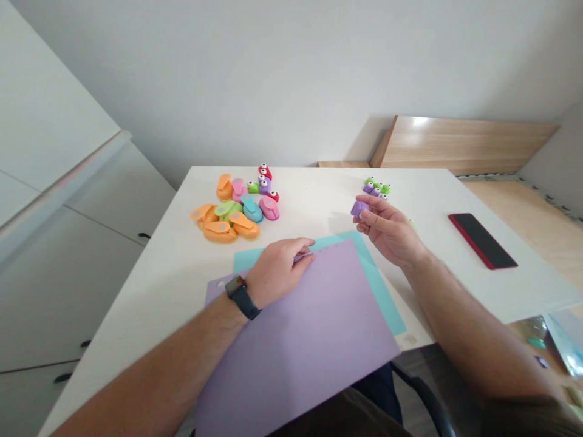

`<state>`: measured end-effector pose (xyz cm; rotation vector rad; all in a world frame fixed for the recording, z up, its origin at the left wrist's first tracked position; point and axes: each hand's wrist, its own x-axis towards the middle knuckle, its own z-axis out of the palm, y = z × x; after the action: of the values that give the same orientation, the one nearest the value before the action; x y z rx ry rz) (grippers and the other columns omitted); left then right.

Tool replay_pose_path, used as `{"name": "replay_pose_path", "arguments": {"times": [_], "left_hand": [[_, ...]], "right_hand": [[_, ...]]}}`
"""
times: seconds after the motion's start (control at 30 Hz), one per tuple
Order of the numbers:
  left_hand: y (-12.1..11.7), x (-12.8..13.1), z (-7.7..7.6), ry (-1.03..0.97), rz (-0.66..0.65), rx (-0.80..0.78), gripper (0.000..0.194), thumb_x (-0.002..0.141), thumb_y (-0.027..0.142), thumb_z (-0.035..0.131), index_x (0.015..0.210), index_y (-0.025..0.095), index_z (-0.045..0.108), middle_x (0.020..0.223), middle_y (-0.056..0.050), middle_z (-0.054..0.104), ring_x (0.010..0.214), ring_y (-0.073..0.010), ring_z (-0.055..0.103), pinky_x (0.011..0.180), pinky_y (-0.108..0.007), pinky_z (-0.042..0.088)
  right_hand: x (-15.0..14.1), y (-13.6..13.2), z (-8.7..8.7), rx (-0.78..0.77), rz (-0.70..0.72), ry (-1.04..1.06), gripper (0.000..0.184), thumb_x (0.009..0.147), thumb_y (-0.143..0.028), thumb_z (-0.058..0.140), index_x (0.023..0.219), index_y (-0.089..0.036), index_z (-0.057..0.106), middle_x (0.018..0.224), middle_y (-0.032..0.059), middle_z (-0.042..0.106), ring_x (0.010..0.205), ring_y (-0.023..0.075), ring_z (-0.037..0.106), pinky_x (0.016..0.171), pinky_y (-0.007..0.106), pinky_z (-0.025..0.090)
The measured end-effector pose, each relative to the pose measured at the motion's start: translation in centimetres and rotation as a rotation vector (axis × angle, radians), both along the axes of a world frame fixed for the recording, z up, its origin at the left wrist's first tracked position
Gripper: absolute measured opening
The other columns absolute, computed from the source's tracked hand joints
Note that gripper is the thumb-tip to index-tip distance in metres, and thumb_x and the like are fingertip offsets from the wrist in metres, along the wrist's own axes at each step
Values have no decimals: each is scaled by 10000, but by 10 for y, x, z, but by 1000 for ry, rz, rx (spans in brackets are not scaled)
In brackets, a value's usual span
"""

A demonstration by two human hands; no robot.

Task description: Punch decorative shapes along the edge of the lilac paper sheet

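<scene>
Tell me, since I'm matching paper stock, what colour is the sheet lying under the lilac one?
The sheet is turquoise, shown best in the head view.

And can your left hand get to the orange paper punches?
Probably yes. The left hand rests on the purple paper, and the orange paper punches sit close by on the white table, with nothing standing between them. It would likely have to let go of the thin thing it pinches first.

one head-worn view looks forward and down across the white table (136,303) from its near edge, onto the left hand (277,273) and right hand (387,230), with the wall (237,79) beyond.
</scene>
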<state>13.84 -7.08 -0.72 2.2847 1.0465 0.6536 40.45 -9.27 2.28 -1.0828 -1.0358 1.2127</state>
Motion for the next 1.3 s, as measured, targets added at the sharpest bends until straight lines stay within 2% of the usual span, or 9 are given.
{"name": "replay_pose_path", "arguments": {"times": [0.07,0.2,0.27,0.37,0.47,0.63,0.8,1.3], "left_hand": [[0,-1,1,-10,2,-6,282,948,300,618,1197,199,703,1070,-45,788,979,-201,744,914,-333,563],[0,-2,3,-34,18,-31,290,944,308,616,1200,203,702,1080,-44,788,980,-200,746,911,-331,572],[0,-2,4,-45,27,-46,300,940,309,615,1206,202,701,1081,-46,788,982,-202,747,907,-329,578],[1,-3,6,-63,44,-58,305,934,308,615,1208,207,703,1079,-45,790,980,-203,748,905,-330,583],[2,-4,7,-73,72,-76,302,936,316,612,1201,210,708,1059,-39,794,970,-202,750,909,-333,582],[3,-5,8,-96,99,-105,308,940,340,612,1203,211,709,1059,-37,795,976,-201,749,899,-325,581],[3,-6,7,-111,110,-120,312,934,340,618,1205,214,709,1060,-33,794,976,-199,749,892,-320,580],[3,-9,8,-137,129,-198,328,933,368,622,1207,210,708,1070,-36,793,983,-199,746,869,-307,568]], "right_hand": [[2,1,0,1,-8,10,384,813,-359,822,1173,-304,701,983,19,667,902,181,628,750,325,497],[4,1,-1,-20,-11,3,321,795,-366,837,1073,-277,704,1010,23,684,944,188,654,766,327,511],[4,1,-3,-44,4,1,344,761,-352,864,1046,-266,692,990,18,689,973,196,671,779,323,514],[4,1,-4,-78,28,1,407,752,-351,871,1106,-267,688,974,18,694,994,214,688,772,325,514],[3,0,-4,-84,27,-36,400,778,-369,851,1135,-257,707,970,28,701,946,204,679,725,316,491],[3,0,-3,-86,54,-76,324,790,-352,850,1066,-225,736,972,38,722,860,160,638,690,292,446],[2,-1,-3,-121,85,-77,327,772,-355,863,1038,-218,730,900,27,723,764,147,616,635,289,416],[2,-3,-4,-118,93,-66,331,801,-340,846,1073,-201,717,925,36,723,799,146,621,683,289,432]]}}
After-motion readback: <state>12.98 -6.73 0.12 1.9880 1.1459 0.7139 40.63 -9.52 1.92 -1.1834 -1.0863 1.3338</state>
